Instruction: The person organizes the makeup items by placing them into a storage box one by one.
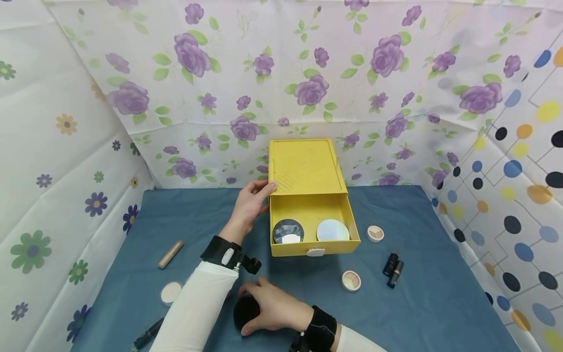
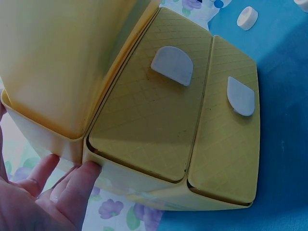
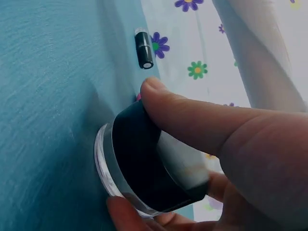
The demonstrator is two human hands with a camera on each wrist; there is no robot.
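A yellow drawer box point(image 1: 308, 166) stands at the back with its top drawer point(image 1: 292, 251) pulled out. In the drawer lie a dark, shiny round case point(image 1: 288, 231) and a white round case point(image 1: 333, 230). My left hand point(image 1: 248, 208) rests at the box's left front corner, thumb on the top edge. Its fingers point(image 2: 79, 192) press the side wall with extended tips. Lower down, my right hand point(image 1: 279, 305) grips a round cosmetic jar point(image 1: 245, 312) with a black lid and clear base. The right wrist view shows thumb and fingers around the jar point(image 3: 139, 159), tilted close over the cloth.
Right of the box are two small round palettes point(image 1: 375, 233) point(image 1: 351, 281) and black lipstick pieces point(image 1: 393, 270). At the left lie a gold tube point(image 1: 170, 254), a pale round compact point(image 1: 170, 293) and a black tube point(image 1: 147, 335). Two lower drawers point(image 2: 144, 106) are closed.
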